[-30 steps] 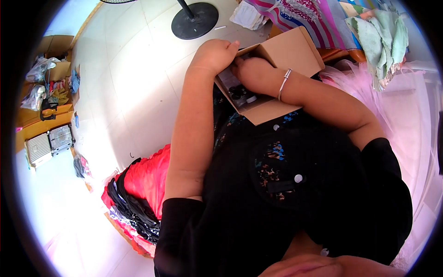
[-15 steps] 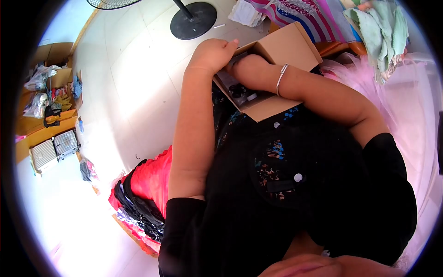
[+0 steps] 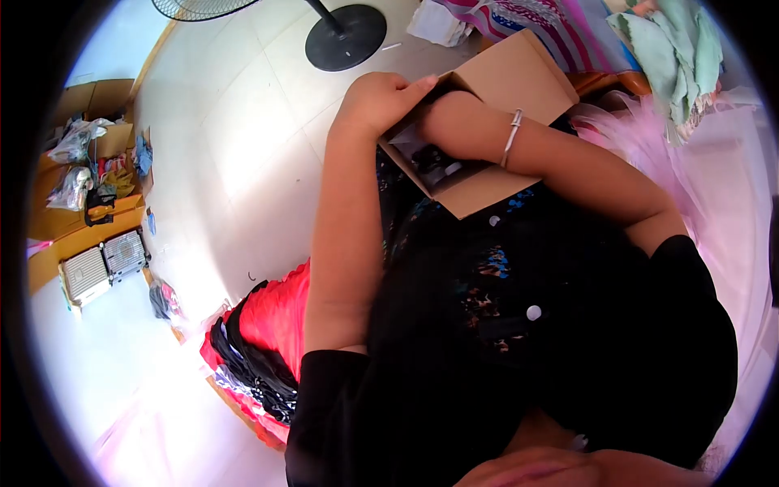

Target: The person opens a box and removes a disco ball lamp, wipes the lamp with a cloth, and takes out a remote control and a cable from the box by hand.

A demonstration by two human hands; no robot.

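An open brown cardboard box (image 3: 523, 77) rests on my lap, its flaps spread. My left hand (image 3: 385, 101) grips the box's far left edge, with the thumb over the rim. Wearing a thin bangle at the wrist, my right hand (image 3: 453, 123) reaches down inside the box; its fingers are hidden. Small black items (image 3: 430, 157) lie in the box below my right hand, beside a whitish round piece (image 3: 452, 169). What my right fingers touch is out of sight.
A black fan base (image 3: 346, 37) stands on the tiled floor beyond my hands. Red and black clothes (image 3: 272, 321) are piled at left. Pink tulle (image 3: 641, 138) and a green cloth (image 3: 677, 61) lie at right. Cartons with plastic bags (image 3: 77, 146) stand far left.
My right hand has gone deeper into the box, hiding its fingers more. My left hand stays on the edge, its thumb stretched further along the rim. The view has shifted slightly.
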